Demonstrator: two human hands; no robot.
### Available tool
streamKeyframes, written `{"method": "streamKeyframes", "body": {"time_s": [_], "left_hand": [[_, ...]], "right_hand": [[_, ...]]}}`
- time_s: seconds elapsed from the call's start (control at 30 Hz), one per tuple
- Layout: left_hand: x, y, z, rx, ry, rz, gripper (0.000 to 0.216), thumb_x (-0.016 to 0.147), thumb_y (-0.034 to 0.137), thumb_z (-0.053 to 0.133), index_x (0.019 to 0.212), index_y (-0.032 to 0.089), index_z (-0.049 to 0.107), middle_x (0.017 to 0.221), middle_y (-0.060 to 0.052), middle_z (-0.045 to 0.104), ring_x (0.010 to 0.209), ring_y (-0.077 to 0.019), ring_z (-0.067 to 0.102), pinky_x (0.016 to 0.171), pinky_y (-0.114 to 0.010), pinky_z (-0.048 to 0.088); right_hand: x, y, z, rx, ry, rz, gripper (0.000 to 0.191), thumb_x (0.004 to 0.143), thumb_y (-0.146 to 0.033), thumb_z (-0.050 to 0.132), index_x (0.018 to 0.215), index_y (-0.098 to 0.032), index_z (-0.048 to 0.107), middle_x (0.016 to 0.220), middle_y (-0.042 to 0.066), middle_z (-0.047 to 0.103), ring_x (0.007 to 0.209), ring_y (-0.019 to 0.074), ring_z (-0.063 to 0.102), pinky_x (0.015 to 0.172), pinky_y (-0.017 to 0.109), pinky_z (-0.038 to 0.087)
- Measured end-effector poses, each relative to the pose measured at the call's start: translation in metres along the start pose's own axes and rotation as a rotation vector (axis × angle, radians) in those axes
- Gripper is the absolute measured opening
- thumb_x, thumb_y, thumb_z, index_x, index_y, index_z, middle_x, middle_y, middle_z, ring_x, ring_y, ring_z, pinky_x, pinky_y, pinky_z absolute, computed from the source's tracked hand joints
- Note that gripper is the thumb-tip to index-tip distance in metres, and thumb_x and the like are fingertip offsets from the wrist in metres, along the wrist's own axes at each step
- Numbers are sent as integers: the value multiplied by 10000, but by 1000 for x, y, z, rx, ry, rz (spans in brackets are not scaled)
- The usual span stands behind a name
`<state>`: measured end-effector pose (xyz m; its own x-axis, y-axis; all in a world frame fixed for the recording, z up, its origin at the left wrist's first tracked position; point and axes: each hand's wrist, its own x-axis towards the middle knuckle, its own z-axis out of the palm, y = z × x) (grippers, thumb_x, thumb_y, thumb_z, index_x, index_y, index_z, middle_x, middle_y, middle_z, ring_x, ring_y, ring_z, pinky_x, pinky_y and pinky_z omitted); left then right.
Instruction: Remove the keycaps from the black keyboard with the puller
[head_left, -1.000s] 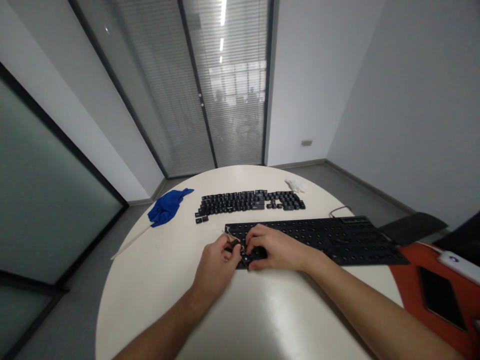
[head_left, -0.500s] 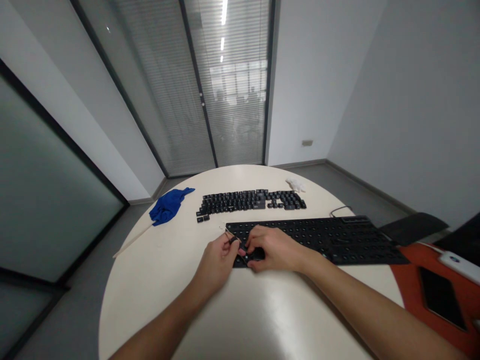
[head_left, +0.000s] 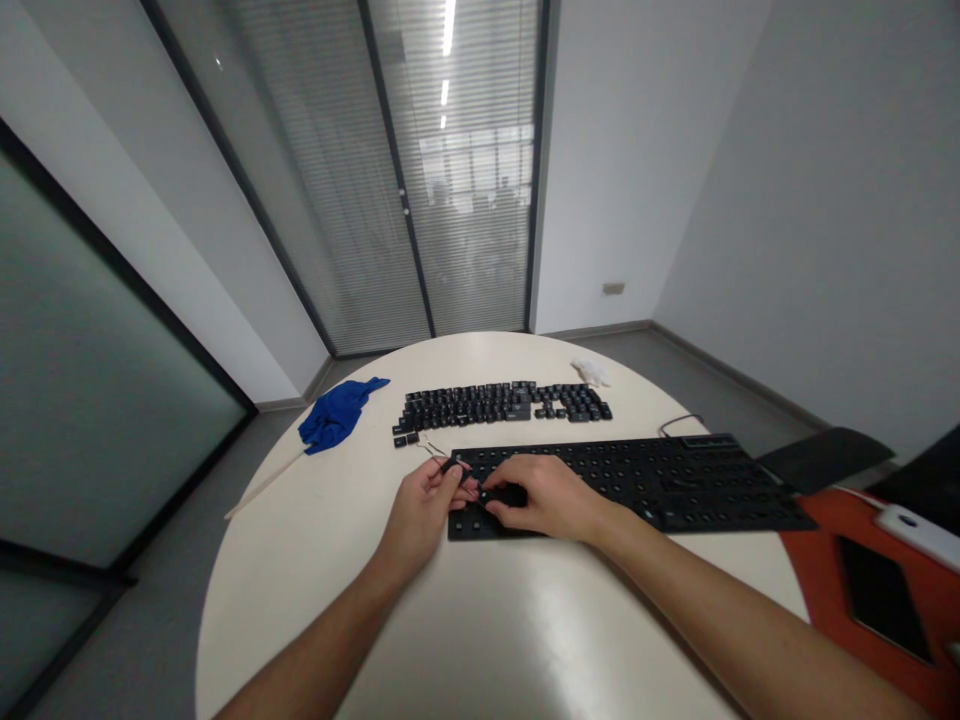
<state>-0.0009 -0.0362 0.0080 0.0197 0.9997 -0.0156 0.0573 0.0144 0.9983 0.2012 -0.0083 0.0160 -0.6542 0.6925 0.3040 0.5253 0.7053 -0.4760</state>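
A black keyboard base with its keycaps off lies across the round white table. My left hand is closed on a wire keycap puller above the base's left end. My right hand touches it from the right, its fingertips pinched on a black keycap at the puller's tip. Beyond the base, rows of removed keycaps lie laid out in keyboard order.
A blue cloth and a thin stick lie at the table's left edge, a white tissue at the back. A cable leaves the keyboard's far right. To the right are an orange surface with a phone.
Both hands have moved together a little away from me, uncovering the keyboard's near left corner. The puller's wire end now points further back, and the right fingers hold a keycap.
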Motion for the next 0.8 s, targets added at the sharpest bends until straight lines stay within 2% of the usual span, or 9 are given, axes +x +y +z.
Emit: {"method": "streamKeyframes", "body": {"time_s": [0.1,0.33,0.6,0.8], "left_hand": [[1,-2,-1,-20,24,-13,426,801,496,682,983,113,639,897,-105,742,708,-192,741,642,-259,591],[0,-1,2,-53,48,-53,427,756,450,756,975,99,650,878,-122,756,755,-205,750,683,-266,604],[0,0,1,-196,26,-108,397,720,396,807,962,108,682,982,-148,762,812,-204,756,653,-208,594],[-4,1,5,-296,-1,-138,353,734,377,801,951,123,686,1022,-147,759,888,-228,750,662,-205,594]], "right_hand": [[0,-1,2,24,30,63,222,808,-300,666,995,-207,744,894,44,757,811,189,691,750,267,489],[2,0,10,135,127,245,220,813,-282,676,996,-184,750,865,45,765,757,183,702,703,264,501],[0,3,9,186,243,279,198,858,-327,658,987,-204,744,914,43,780,768,199,704,710,295,521],[1,2,8,326,378,274,219,883,-408,642,884,-206,728,926,53,776,792,203,713,756,317,545]]}}
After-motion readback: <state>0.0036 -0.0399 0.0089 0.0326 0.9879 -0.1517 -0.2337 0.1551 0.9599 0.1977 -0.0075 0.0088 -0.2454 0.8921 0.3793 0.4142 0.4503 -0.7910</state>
